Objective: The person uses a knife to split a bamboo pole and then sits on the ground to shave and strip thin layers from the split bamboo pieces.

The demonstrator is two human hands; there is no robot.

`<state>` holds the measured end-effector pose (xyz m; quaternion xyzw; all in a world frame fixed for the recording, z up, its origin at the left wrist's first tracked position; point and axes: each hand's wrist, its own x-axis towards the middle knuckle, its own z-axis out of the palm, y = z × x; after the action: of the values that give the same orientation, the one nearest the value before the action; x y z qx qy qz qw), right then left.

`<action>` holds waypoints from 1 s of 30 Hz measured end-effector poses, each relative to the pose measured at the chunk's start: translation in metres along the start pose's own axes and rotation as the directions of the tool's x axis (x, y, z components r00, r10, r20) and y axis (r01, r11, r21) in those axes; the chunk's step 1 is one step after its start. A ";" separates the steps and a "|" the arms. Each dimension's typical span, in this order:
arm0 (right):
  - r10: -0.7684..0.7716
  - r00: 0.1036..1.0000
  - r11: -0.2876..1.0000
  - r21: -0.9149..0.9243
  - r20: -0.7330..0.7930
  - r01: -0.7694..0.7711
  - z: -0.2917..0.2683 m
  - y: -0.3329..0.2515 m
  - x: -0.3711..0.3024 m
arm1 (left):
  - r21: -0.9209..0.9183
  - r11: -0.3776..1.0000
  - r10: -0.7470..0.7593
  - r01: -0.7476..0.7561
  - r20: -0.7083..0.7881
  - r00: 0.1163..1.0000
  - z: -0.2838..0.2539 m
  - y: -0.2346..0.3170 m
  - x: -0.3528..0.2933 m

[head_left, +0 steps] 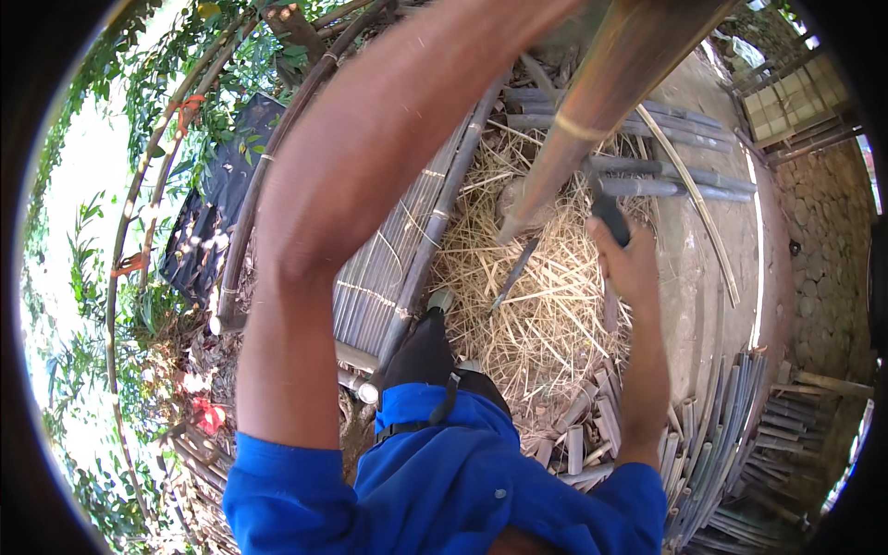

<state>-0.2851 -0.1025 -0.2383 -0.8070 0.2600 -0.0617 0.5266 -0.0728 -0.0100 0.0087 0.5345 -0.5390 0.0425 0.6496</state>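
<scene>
A thick brown bamboo pole [622, 79] slants from the top edge toward the straw-covered ground, its narrower end close to a round wooden block [511, 196]. My left forearm reaches up beside the pole and leaves at the top edge; my left hand is out of sight. Right of the pole's lower end, my right hand [629, 264] is closed around the dark handle [609, 220] of a tool. The tool's working end is blurred and partly hidden by the pole, so its kind is unclear. A dark narrow strip [514, 275] lies over the straw.
Pale bamboo shavings [546, 324] cover the ground. A slatted bamboo bench [393, 264] stands left, with dark sheeting [217, 199] and foliage beyond. Several grey bamboo poles [675, 176] lie at the right. Cut bamboo pieces [708, 462] are stacked lower right, near a stone wall [828, 217].
</scene>
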 end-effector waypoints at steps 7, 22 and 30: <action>0.287 0.947 0.899 0.300 0.147 -0.319 0.099 0.144 0.010 | -0.140 0.913 -0.391 0.384 -0.024 0.920 0.040 -0.166 -0.130; -0.032 0.963 0.993 -0.118 -0.269 0.000 0.083 0.255 -0.020 | -0.014 0.855 -0.518 0.518 -0.070 0.853 0.151 -0.120 -0.145; 0.014 0.958 0.972 -0.221 -0.285 -0.080 0.055 0.239 -0.042 | -0.086 0.910 -0.405 0.406 0.028 0.914 0.157 -0.095 -0.157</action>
<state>-0.3847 -0.1111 -0.4658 -0.8390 0.3570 -0.1328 0.3885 -0.1812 -0.0847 -0.1936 0.6049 -0.4210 -0.1201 0.6651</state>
